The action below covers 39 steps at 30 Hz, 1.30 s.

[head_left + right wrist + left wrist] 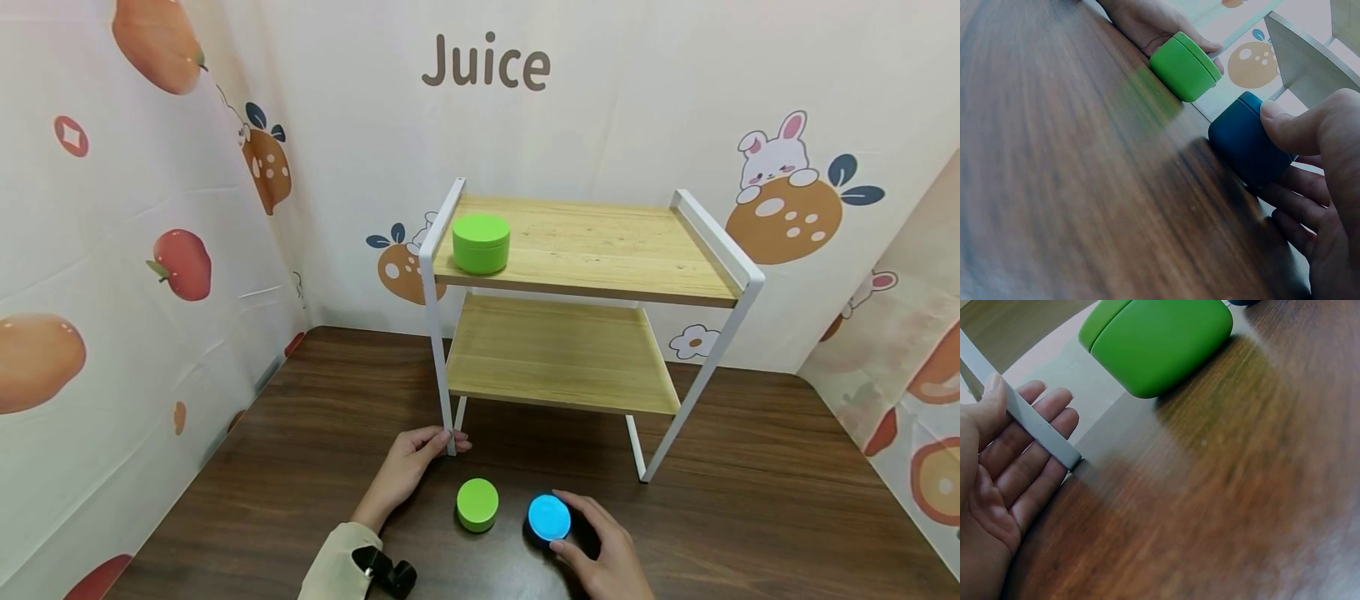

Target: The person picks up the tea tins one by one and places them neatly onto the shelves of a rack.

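The left hand (408, 467) pinches the foot of the shelf's left front leg (441, 375); in the left wrist view, thumb and fingers lie on either side of the white bar (1038, 428). The right hand (606, 552) grips a blue round container (549, 517) standing on the table. Seen from the right wrist, the thumb presses the near side of the blue container (1250, 140), with fingers around its far side. Between the hands stands a small green container (477, 504), touched by neither. A larger green container (481, 243) sits at the left end of the shelf's top board (585, 246).
The two-tier shelf's lower board (558, 354) holds nothing. Its right front leg (693, 392) stands on the brown table (787, 500), beyond the right hand. Printed cloth (622, 108) hangs behind and at both sides. A black wrist device (386, 572) sits on the left sleeve.
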Available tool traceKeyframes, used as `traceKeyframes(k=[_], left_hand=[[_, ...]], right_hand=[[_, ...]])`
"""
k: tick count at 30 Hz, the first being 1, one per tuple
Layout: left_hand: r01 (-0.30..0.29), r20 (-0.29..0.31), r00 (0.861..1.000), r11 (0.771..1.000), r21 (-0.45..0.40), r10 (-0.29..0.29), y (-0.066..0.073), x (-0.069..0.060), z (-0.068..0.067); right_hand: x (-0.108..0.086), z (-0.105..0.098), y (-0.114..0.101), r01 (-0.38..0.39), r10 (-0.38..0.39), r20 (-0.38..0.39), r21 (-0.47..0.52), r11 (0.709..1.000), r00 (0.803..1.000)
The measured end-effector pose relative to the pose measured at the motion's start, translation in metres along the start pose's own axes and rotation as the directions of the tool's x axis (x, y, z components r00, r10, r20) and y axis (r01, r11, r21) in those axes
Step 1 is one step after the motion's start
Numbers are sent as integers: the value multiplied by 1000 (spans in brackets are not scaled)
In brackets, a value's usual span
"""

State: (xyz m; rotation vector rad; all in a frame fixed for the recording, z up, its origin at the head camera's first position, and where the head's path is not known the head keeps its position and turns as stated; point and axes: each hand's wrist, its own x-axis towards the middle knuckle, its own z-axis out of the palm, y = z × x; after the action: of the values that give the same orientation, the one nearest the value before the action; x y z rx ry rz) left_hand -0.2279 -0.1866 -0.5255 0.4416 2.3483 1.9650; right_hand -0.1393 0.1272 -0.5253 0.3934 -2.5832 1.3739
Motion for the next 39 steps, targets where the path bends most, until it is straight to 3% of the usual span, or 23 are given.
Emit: traceKeyframes(k=[9, 34, 39], left_hand=[[3, -5, 1000, 1000, -5, -3, -1, 1, 0], [17, -3, 1000, 1000, -18, -18, 1, 0, 0], [14, 0, 1000, 1000, -19, -14, 0, 0, 0]], right_hand=[[-1, 1, 2, 35, -35, -12, -12, 999, 999], [1, -3, -4, -136, 136, 37, 2, 991, 990], [0, -2, -3, -130, 130, 34, 1, 992, 991]])
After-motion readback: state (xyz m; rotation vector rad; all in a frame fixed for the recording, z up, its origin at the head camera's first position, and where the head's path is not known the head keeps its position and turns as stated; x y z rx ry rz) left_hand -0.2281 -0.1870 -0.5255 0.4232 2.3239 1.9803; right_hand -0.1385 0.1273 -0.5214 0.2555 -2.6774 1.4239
